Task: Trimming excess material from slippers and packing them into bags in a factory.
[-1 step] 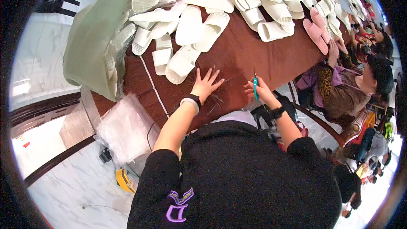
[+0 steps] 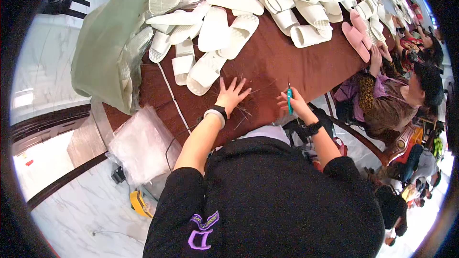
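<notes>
My left hand (image 2: 231,95) lies palm down on the brown cloth (image 2: 267,57), fingers spread, holding nothing. Thin dark strands (image 2: 244,112) are scattered on the cloth around it. Just beyond its fingertips lies a white slide slipper (image 2: 204,74), the nearest of a loose pile. My right hand (image 2: 297,105) is closed around a slim teal tool (image 2: 289,101), held upright with its thin dark tip pointing away from me. The tool's exact kind is too small to make out. It touches no slipper.
More white slippers (image 2: 311,36) and a pink pair (image 2: 356,36) cover the table's far side. A green-grey bag (image 2: 107,43) of slippers stands at left, above clear plastic bags (image 2: 143,143). A person (image 2: 392,95) sits at right, hands by the pink slippers.
My left hand has shifted very slightly left on the cloth. The right hand and the teal tool have moved a little to the right.
</notes>
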Tool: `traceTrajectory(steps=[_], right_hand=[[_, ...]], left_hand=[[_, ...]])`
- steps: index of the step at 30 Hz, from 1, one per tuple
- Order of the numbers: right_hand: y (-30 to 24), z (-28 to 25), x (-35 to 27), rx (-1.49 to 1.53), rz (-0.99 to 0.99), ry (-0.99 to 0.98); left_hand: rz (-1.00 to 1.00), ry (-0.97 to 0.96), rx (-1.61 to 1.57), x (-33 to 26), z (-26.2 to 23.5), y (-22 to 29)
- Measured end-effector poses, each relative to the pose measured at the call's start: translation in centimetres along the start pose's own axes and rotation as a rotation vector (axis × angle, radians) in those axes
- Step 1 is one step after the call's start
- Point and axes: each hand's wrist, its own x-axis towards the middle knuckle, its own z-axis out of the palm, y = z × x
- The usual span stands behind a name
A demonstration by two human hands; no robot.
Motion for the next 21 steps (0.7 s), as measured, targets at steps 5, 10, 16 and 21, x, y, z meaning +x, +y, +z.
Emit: traceTrajectory(steps=[5,10,16,21], right_hand=[[1.2,-2.3,-1.1,-0.095,-0.04,0.074],[2.2,-2.5,-1.3,-0.111,-0.027,0.093],[1.2,-1.0,-0.8,-0.159,-0.002,0.05],[-0.3,0.2,0.6,-0.263,-0.037,-0.013]], left_hand=[[-0.033,0.021,-0.252,-0.3,2.5,-0.7],[-0.15,0.176,-0.622,-4.2,7.5,0.1],[-0.19,0.29,-0.597,-7.4,10.6,0.7],[-0.458,0.579,-1.049,-11.6,10.0,0.1]])
